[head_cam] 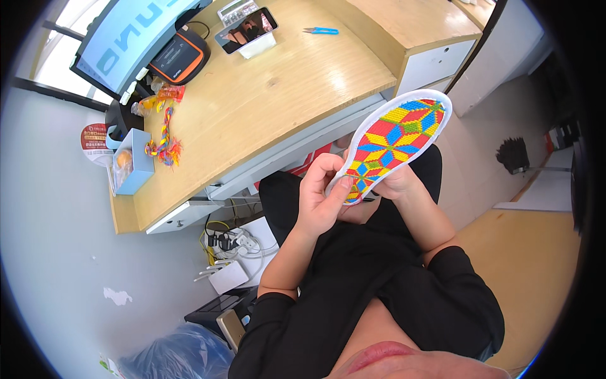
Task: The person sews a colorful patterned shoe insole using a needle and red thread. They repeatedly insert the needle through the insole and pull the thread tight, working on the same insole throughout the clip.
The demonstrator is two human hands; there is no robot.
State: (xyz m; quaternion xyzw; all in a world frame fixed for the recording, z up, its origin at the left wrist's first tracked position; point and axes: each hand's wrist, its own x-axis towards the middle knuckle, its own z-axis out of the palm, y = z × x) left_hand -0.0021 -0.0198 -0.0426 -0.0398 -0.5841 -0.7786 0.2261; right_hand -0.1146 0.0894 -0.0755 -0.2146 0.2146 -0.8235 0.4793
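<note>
An embroidered shoe insole (392, 137) with a white bound edge is held over my lap, its wide end pointing up and to the right. Red, yellow, blue and green stitches cover its face in a star and diamond pattern. My left hand (322, 192) pinches the narrow end, the thumb lying on the stitched face. Behind the insole, my right hand (396, 184) supports it from the other side; most of its fingers are hidden. A little reddish thread (349, 205) shows at the heel edge.
On the wooden desk (265, 99) are blue thread snips (322, 31), a propped phone (247, 31), a calculator (236, 10), a black-orange device (181, 56), a colourful thread bundle (165, 142) and a light-blue box (135, 163). Below lie cables (236, 241) and a white router (228, 277).
</note>
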